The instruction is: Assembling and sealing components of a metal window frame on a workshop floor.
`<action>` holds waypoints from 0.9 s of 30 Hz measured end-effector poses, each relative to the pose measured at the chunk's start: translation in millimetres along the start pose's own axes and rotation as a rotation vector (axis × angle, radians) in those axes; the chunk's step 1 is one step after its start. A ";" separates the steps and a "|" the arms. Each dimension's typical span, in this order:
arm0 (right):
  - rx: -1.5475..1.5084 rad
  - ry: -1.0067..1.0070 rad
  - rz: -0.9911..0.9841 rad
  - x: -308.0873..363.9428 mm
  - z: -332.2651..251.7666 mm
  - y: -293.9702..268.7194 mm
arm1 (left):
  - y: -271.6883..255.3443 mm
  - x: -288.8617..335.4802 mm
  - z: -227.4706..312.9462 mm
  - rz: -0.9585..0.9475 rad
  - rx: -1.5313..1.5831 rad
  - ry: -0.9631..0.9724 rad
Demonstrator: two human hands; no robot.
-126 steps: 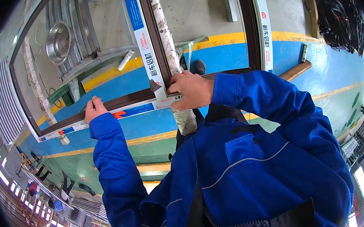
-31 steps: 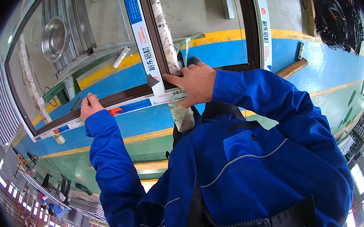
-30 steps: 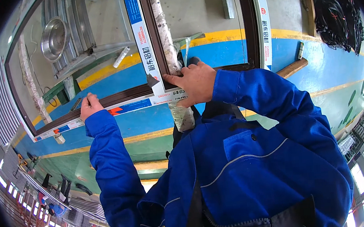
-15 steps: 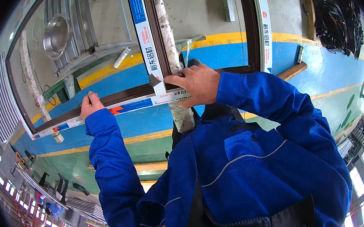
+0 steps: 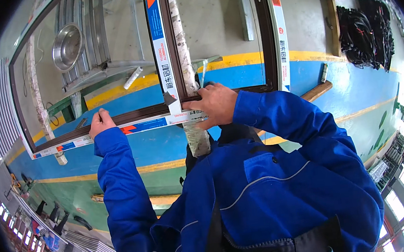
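A dark brown window frame [image 5: 137,114] with white, blue and orange protective film lies flat in front of me. My left hand [image 5: 101,123] grips its near bar left of the middle upright [image 5: 162,57], fingers closed over the inner edge. Just right of the joint, my right hand [image 5: 215,106] is closed around the same bar. Its index finger rests by the joint and its thumb on the near side; the other fingertips are partly hidden. A torn dark grey patch [image 5: 169,98] sits on the film at the joint.
Film-wrapped support beams run under the frame, one [image 5: 181,40] ending near my waist, another [image 5: 33,79] at left. Beyond lie a metal bowl [image 5: 68,46] and metal profiles [image 5: 90,30]. At right are a wooden bar [image 5: 318,91] and a heap of black strips [image 5: 365,35].
The view has shifted slightly, so the frame appears lower and a little to the left. My right index finger has moved slightly toward me at the joint. My left hand keeps its hold.
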State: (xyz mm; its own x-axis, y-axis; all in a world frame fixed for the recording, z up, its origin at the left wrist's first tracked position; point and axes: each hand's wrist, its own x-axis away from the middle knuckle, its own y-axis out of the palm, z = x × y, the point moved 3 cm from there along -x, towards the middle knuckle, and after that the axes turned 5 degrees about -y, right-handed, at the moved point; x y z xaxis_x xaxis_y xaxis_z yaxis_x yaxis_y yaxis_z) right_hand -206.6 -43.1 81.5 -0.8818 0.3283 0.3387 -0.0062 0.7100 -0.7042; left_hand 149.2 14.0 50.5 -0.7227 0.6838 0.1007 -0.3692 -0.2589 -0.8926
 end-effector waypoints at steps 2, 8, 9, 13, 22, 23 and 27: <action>0.019 -0.005 0.000 -0.7 2.3 3.2 | -2.1 1.1 7.5 0.001 -0.016 -0.003; 0.125 0.062 0.046 18.6 4.4 -11.7 | -6.5 0.7 6.8 0.017 -0.086 0.007; 0.139 0.097 0.058 22.2 6.1 -15.9 | -7.9 1.4 8.8 0.045 -0.079 0.035; 0.172 0.166 0.060 35.7 13.2 -23.3 | -5.5 1.4 6.2 0.071 -0.063 0.039; 0.076 0.239 0.323 34.9 57.2 -85.1 | -6.9 3.2 7.0 0.050 -0.064 0.069; 0.046 0.258 0.377 34.6 65.6 -91.7 | -7.8 3.7 9.0 0.034 -0.090 0.058; 0.004 0.341 0.396 34.4 94.9 -97.0 | -7.0 0.7 10.0 -0.003 -0.149 0.016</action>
State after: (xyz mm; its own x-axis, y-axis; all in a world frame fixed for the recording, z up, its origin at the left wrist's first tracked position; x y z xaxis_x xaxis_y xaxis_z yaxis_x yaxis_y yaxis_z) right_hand -281.1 -159.8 102.3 -0.6135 0.7558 0.2291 0.2941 0.4879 -0.8219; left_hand 145.4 9.5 61.2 -0.7118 0.6955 0.0979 -0.2798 -0.1529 -0.9478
